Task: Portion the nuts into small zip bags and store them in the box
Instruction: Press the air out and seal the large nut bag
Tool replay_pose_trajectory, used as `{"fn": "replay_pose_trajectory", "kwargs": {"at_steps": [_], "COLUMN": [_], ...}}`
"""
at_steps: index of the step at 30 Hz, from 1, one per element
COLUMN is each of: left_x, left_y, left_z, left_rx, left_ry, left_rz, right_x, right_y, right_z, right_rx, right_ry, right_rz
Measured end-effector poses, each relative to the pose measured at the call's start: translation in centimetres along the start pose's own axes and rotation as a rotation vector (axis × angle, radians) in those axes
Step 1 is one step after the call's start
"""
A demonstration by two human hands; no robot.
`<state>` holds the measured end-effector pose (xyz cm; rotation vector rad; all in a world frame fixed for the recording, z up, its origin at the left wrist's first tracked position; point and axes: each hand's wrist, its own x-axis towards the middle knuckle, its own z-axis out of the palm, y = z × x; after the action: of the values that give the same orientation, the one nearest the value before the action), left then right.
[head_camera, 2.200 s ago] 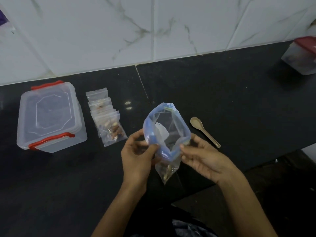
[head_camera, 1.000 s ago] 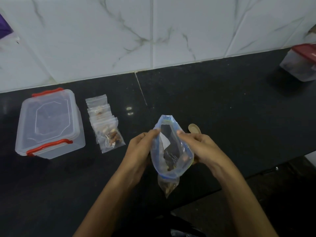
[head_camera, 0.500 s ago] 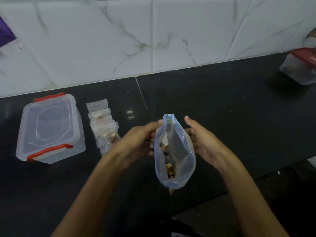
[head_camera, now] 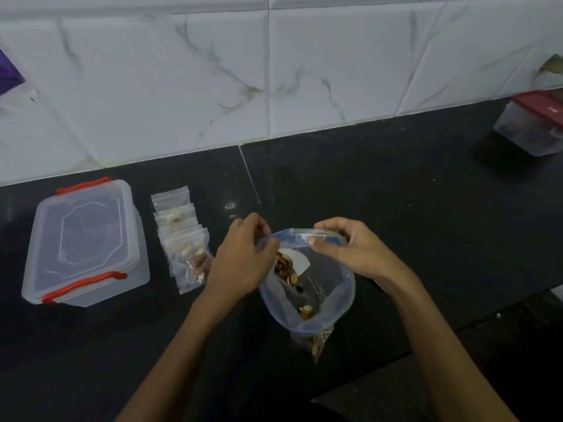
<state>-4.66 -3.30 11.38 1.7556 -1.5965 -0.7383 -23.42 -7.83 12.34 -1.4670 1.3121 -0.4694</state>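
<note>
A large clear zip bag (head_camera: 320,287) with a blue rim hangs open over the black counter, with loose nuts (head_camera: 285,268) inside. My left hand (head_camera: 243,263) pinches the bag's left rim. My right hand (head_camera: 347,248) pinches the far rim at the zip strip. Left of them lies a stack of small zip bags (head_camera: 185,242), the nearest ones holding nuts. The clear box (head_camera: 83,245), its lid closed with red clasps, stands at the far left. The spoon is hidden behind my hands.
A second clear container (head_camera: 533,126) with a red lid stands at the far right against the white tiled wall (head_camera: 274,71). The counter's front edge (head_camera: 426,339) runs diagonally just below the big bag.
Both hands have shifted their hold on the big bag's rim and pulled its mouth wider. The bag has swung round and the nuts inside now show.
</note>
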Motion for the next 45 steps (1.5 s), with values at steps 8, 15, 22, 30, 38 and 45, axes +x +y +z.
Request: {"fn": "replay_pose_trajectory", "kwargs": {"at_steps": [8,15,22,30,38,45], "left_x": [-0.3,-0.7,-0.7,-5.6,-6.1,-7.7], "left_y": [2.5,3.2,2.5,0.7,1.2,0.9], "left_z": [0.5,1.6,1.5,-0.5,-0.2,1.1], "left_rx": [0.259,0.294,-0.078,-0.673,-1.236,-1.495], "left_ry": [0.158,0.137,0.147,-0.382,-0.199,-0.226], "left_rz": [0.19,0.114,-0.114,-0.647,-0.7,-0.561], "right_x": [-0.9,-1.0,-1.6,-5.4,-6.4,-8.0], "right_y": [-2.4,-3.0,-3.2,-1.1,-1.0,0.2], "right_z": [1.6,3.0,1.5,1.1,2.7,2.9], "right_rx": [-0.616,-0.686,-0.37,-0.045,0.319,1.017], "right_ry": [0.268,0.223,0.25,-0.036,0.325,0.15], "right_rz": [-0.3,-0.205,0.023,0.396,0.203,0.281]}}
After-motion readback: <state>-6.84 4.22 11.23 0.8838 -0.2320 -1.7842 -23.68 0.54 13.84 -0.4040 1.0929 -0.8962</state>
